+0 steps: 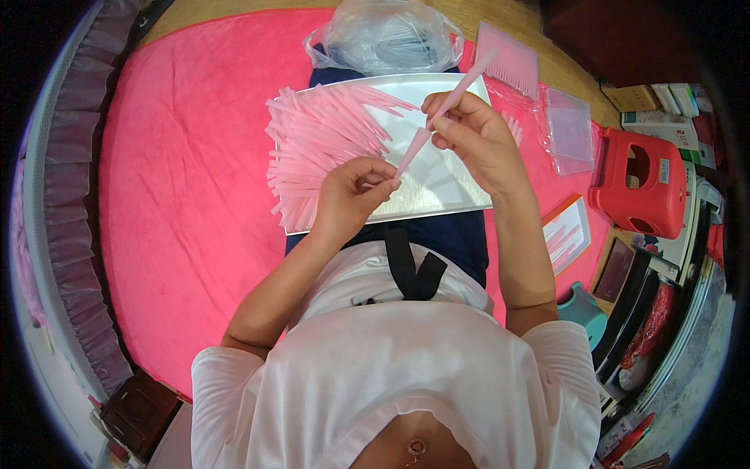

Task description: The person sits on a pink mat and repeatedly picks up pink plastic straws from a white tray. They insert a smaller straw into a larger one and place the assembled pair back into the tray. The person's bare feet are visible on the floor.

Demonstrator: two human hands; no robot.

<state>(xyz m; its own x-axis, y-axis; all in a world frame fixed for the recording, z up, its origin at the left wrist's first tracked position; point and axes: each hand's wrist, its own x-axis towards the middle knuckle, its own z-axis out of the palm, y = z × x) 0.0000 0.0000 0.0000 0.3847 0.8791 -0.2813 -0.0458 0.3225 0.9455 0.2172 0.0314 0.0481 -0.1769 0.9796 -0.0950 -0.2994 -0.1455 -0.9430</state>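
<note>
My left hand (361, 191) pinches the narrow end of a pink tapered tube (413, 152), whose wide end points up and right. Between the fingers of my right hand (475, 133) is a second pink tapered tube (461, 87), its wide end pointing up and away. The thin end of this second tube is at the wide mouth of the first; whether it sits inside cannot be made out. A white tray (437, 191) lies across my lap under both hands. On its left side spreads a loose pile of pink tapered tubes (316, 137).
Beyond the tray sits a clear plastic bag (387, 39) of pale pieces. At right are a clear box of pink pieces (508, 61), a flat clear case (570, 131), an orange-edged box (566, 234), a red stool (639, 181) and a teal stool (582, 313). A pink blanket (187, 180) covers the floor.
</note>
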